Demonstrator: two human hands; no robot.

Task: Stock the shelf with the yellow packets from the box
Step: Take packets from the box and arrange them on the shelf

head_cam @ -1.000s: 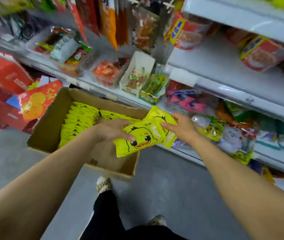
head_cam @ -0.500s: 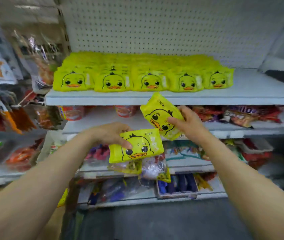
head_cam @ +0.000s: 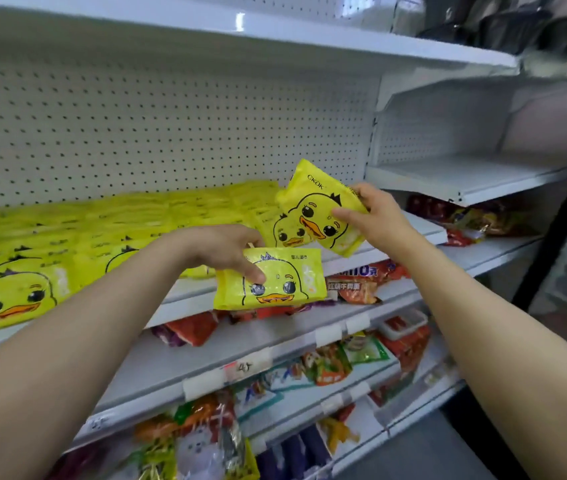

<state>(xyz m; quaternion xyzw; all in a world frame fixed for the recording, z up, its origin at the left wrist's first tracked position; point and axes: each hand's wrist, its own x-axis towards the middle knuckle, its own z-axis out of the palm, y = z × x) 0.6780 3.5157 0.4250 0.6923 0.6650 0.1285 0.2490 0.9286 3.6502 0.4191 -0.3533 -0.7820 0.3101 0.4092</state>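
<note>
A: Which step is this?

B: Placing. The right hand (head_cam: 375, 216) has its grip closed on a glossy yellow plastic packet with a duck face (head_cam: 320, 209), tilted, just above the front edge of the white metal shelf (head_cam: 410, 233), at the right end of the row of yellow duck packets (head_cam: 109, 223) lying there.

A: And the left hand (head_cam: 226, 251)?

B: Its grip pinches a second yellow duck packet (head_cam: 270, 278), held below that shelf's edge.

A: Next?

B: Probably setting the tilted packet down beside the row's end; the other then has to be lifted over the edge.
</note>
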